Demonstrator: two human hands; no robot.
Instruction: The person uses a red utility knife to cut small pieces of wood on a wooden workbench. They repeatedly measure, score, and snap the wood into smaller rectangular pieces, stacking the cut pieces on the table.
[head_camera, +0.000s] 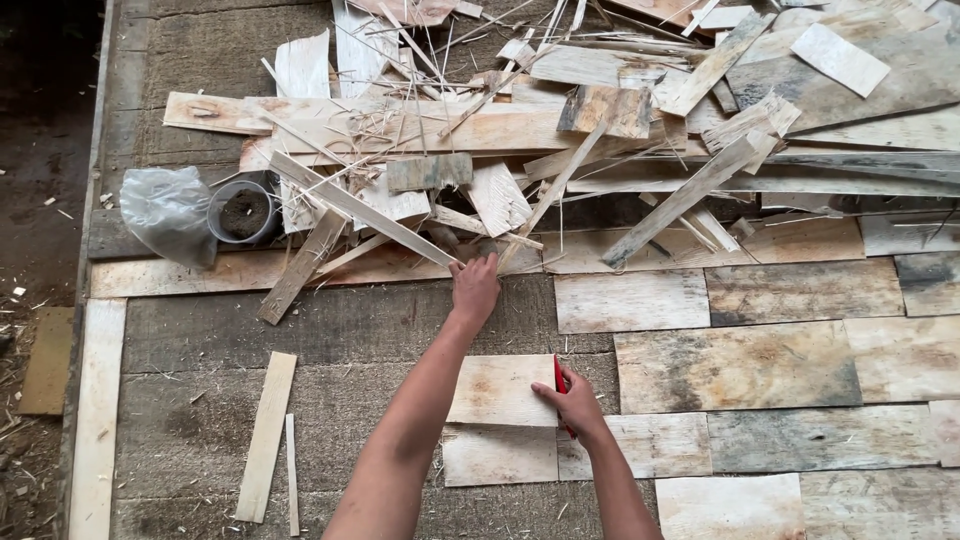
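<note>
Left hand (474, 288) grip reaches open-fingered into the scrap pile (560, 130) straight ahead of me, strips lying mostly crosswise, while right hand (575, 402) grips a red cutter (559, 376) beside the veneer piece (502, 390).

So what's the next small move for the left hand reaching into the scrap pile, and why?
Probably close the left hand on one veneer scrap at the near edge of the scrap pile and draw it back. Its fingers already touch that edge, while the right hand holds a red tool by the pale sheet.
</note>
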